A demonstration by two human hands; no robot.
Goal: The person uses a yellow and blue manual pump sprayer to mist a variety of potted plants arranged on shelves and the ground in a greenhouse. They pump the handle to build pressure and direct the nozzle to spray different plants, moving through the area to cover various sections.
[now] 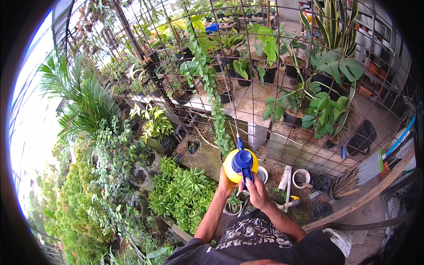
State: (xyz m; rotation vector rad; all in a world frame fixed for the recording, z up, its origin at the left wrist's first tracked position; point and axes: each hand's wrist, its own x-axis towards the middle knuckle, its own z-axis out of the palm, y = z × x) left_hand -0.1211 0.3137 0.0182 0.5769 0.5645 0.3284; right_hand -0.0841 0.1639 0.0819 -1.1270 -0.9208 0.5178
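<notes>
A yellow pressure sprayer (pixel 229 164) with a blue pump head (pixel 243 159) is held out in front of my chest. Around the lower left of its round tank curls my left hand (pixel 226 183). My right hand (pixel 255 191) grips the blue handle, with the thumb on its trigger lever (pixel 246 175). From the blue nozzle (pixel 239 140) a thin stream of liquid runs away from me, towards the wire mesh fence (pixel 253 96). A trailing vine (pixel 215 109) with small round leaves hangs just left of the stream.
Behind the mesh, potted plants (pixel 243 74) crowd a pale bench (pixel 256 120). Low leafy shrubs (pixel 182 195) grow at my left. White pots (pixel 300 178), a faucet with a yellow lever (pixel 294 197) and a twig broom (pixel 346 182) stand to the right, near a long wooden pole (pixel 361 202).
</notes>
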